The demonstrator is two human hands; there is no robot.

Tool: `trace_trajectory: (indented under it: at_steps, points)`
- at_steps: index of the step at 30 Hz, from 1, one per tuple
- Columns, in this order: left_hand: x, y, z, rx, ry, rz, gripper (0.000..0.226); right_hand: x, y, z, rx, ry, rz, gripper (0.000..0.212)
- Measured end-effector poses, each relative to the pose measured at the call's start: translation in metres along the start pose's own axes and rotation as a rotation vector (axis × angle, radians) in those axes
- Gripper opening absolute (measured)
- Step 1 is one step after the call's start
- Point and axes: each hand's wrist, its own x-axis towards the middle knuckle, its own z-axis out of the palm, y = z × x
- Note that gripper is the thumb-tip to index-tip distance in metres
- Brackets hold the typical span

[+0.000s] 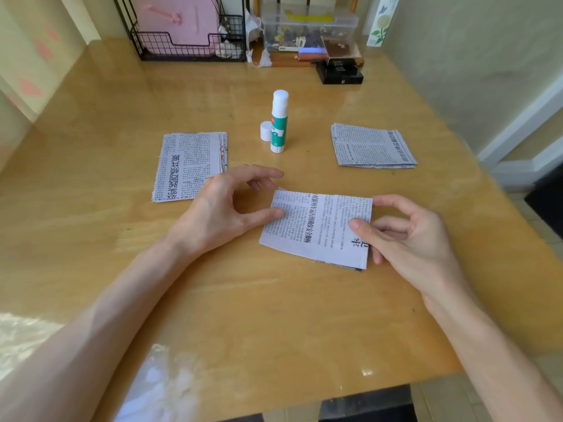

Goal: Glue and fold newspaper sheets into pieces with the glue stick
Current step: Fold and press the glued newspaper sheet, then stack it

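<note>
The left hand (231, 205) lies loosely open, its thumb pressing flat on the left edge of the folded newspaper piece (316, 226) while the forefinger reaches out above the paper without touching it. The right hand (408, 236) pinches the piece's right edge, thumb on top and the other fingers curled under and beside it (the forefinger tip sits at the far right corner). The piece lies on the table (122, 254) between the two hands, near the front. Behind it the glue stick (278, 126) stands upright, a small white cap (265, 130) just beside it. A stack of newspaper sheets (189, 166) lies to the left, partly hidden by the left hand, and another stack (373, 146) to the right. At the back edge stand a wire rack (189, 47), a clear plastic box (307, 28) and a black box (341, 73)
</note>
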Motion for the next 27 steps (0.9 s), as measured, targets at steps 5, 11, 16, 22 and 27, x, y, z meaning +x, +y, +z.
trace_trajectory:
  at_steps: [5, 11, 16, 22, 27]
  points:
    - [-0.001, -0.002, 0.002, 0.072, -0.012, 0.028, 0.057, -0.001, 0.001, 0.001, -0.084, 0.009, -0.041, 0.040]
    - [0.000, -0.005, 0.004, 0.088, -0.016, 0.039, 0.052, 0.000, 0.003, 0.003, -0.058, 0.029, -0.068, 0.022]
    - [0.000, -0.007, 0.004, 0.105, -0.016, 0.045, 0.051, 0.001, 0.005, 0.003, -0.050, 0.030, -0.053, 0.017]
    - [0.001, -0.006, 0.004, 0.110, -0.029, 0.042, 0.054, 0.008, 0.005, 0.001, -0.102, 0.075, -0.075, 0.014]
    - [0.001, -0.007, 0.003, 0.109, -0.034, 0.043, 0.053, 0.011, 0.008, -0.001, -0.155, 0.085, -0.106, 0.014]
